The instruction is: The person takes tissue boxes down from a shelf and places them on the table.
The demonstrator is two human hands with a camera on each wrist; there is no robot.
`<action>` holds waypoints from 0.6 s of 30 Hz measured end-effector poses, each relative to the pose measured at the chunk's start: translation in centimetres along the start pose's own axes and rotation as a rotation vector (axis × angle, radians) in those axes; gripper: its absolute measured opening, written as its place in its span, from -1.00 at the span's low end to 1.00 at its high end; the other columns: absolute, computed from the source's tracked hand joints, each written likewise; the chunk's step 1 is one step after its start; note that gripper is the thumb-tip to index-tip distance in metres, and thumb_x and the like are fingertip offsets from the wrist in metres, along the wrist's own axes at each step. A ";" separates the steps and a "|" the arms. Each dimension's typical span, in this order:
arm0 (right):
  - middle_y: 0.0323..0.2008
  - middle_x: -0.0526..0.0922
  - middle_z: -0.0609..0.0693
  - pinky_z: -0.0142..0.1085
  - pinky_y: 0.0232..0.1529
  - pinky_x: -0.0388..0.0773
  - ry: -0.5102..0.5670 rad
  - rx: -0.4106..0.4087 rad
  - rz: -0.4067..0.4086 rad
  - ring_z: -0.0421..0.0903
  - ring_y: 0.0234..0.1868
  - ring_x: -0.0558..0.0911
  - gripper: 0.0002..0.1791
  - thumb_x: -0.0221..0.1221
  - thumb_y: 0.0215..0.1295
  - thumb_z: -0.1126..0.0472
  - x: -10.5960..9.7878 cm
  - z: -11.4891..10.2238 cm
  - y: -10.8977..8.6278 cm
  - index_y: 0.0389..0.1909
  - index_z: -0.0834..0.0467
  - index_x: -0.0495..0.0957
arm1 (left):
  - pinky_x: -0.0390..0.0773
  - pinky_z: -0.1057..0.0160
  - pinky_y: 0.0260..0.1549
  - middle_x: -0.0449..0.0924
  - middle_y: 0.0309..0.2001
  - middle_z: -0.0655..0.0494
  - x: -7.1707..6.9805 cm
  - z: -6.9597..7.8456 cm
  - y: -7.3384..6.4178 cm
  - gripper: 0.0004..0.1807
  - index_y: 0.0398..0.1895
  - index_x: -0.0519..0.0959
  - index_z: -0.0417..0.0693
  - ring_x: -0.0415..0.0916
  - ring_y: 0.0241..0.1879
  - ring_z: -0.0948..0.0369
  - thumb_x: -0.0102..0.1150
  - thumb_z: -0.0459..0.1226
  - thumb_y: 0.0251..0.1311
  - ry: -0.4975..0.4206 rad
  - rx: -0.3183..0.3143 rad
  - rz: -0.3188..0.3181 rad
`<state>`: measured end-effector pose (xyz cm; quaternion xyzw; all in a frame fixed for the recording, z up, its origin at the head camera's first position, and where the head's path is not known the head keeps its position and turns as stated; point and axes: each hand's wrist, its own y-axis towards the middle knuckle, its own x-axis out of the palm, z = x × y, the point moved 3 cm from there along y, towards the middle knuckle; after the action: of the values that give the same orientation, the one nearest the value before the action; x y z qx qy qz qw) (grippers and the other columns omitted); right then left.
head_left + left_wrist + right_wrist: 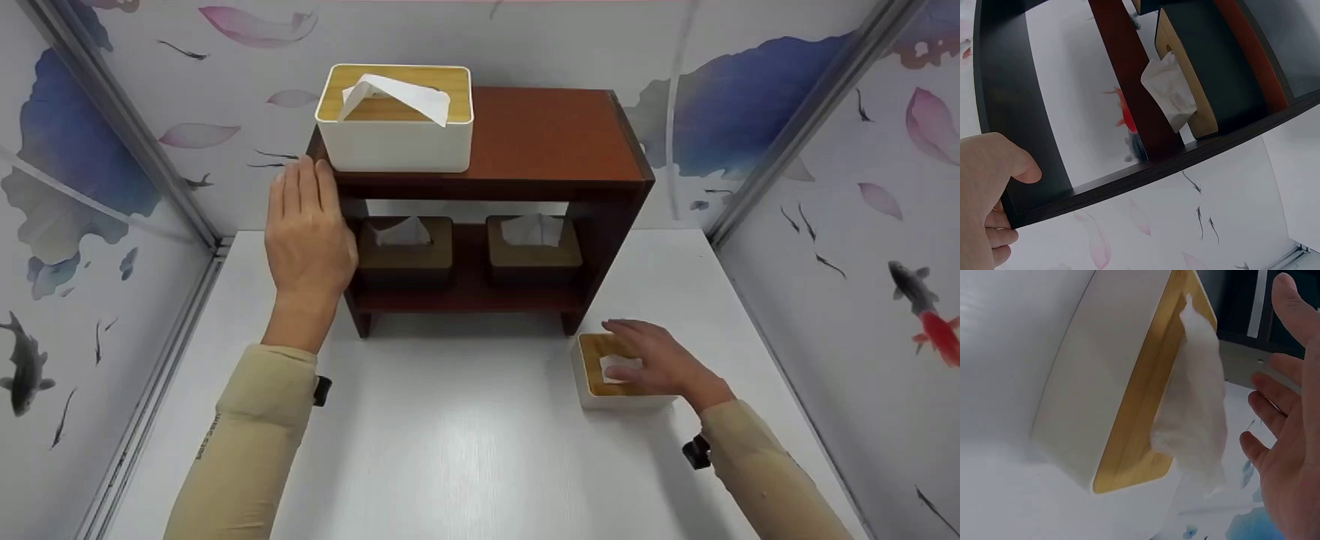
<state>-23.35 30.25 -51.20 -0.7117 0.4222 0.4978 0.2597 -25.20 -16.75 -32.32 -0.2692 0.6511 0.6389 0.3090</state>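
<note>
A reddish-brown wooden shelf [555,135] stands in front of me. My left hand [309,244] holds its upper left corner, with straight fingers along the outside of the side panel. In the left wrist view the thumb [1027,171] reaches over the front edge to the inside. My right hand [656,360] hovers with spread fingers over a white tissue box [626,402] on the table. This box has a wood-look lid [1129,416] and a tissue [1193,396] sticking up; the right wrist view shows a gap between that tissue and the fingers.
A larger white tissue box [401,146] sits on the left of the shelf's top. Two tissue boxes, a left one [405,255] and a right one [534,253], stand on the lower board. Printed walls [97,247] enclose the white table [450,450].
</note>
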 end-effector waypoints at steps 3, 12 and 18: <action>0.33 0.43 0.13 0.18 0.34 0.28 -0.027 -0.032 -0.002 0.20 0.35 0.39 -0.22 0.31 0.19 -0.09 -0.1 -1.4 0.7 0.38 0.12 0.33 | 0.14 0.03 0.48 0.30 0.38 -0.29 0.1 0.0 0.0 -0.42 0.39 0.24 -0.37 0.24 0.40 -0.13 -0.13 -0.37 0.30 0.002 0.000 0.003; 0.35 0.42 0.11 0.11 0.37 0.28 -0.115 -0.137 -0.013 0.13 0.38 0.37 -0.16 0.28 0.18 -0.19 -0.9 -6.3 3.3 0.39 0.14 0.31 | 0.13 0.04 0.49 0.30 0.38 -0.29 0.1 0.0 0.1 -0.43 0.40 0.23 -0.36 0.24 0.40 -0.13 -0.16 -0.37 0.31 0.003 0.003 -0.002; 0.38 0.38 0.05 0.06 0.40 0.26 -0.171 -0.244 -0.019 0.04 0.42 0.33 -0.11 0.15 0.21 -0.35 -1.5 -9.5 5.3 0.44 0.09 0.25 | 0.14 0.04 0.49 0.28 0.40 -0.27 0.0 0.0 0.0 -0.42 0.41 0.21 -0.35 0.22 0.42 -0.11 -0.15 -0.36 0.32 0.017 -0.001 -0.016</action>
<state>-23.52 20.58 -46.03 -0.6970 0.3282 0.6017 0.2107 -25.19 -16.74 -32.35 -0.2800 0.6512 0.6346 0.3081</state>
